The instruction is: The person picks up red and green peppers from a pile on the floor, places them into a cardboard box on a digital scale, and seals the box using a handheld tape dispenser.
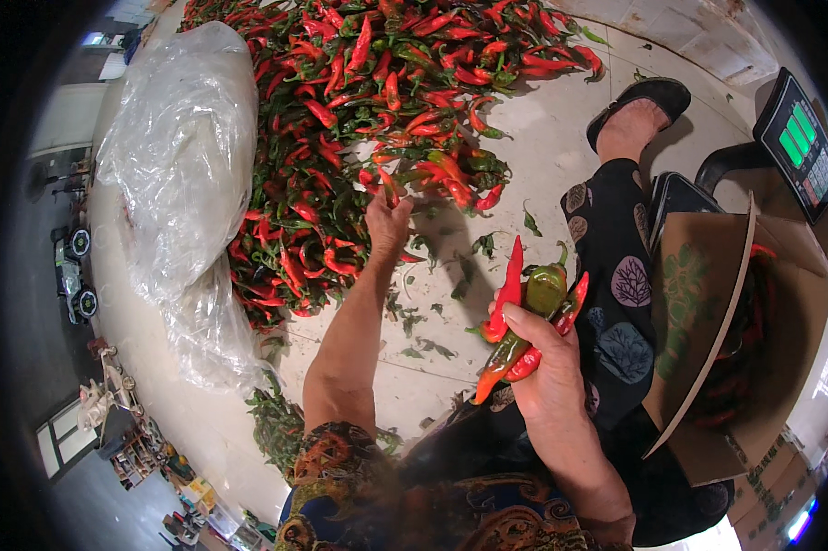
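A big heap of red and green chili peppers (322, 147) covers the floor ahead of me. At the heap's near right edge, my left hand (390, 223) is closed, its fingertips pinching a red chili pepper (389, 187). Close to my body, my right hand (547, 363) grips a small bunch of chili peppers (512, 285), some bright red, others green turning red. Its thumb presses across them, and their tips and stems stick out on both sides. The palm side of that grip is hidden.
A clear plastic bag (180, 156) lies left of the heap. An open cardboard box (698, 312) with red peppers inside stands at my right, beside a scale with a lit display (797, 138). My leg and black shoe (648, 96) stretch forward. Loose leaves (428, 347) litter the floor.
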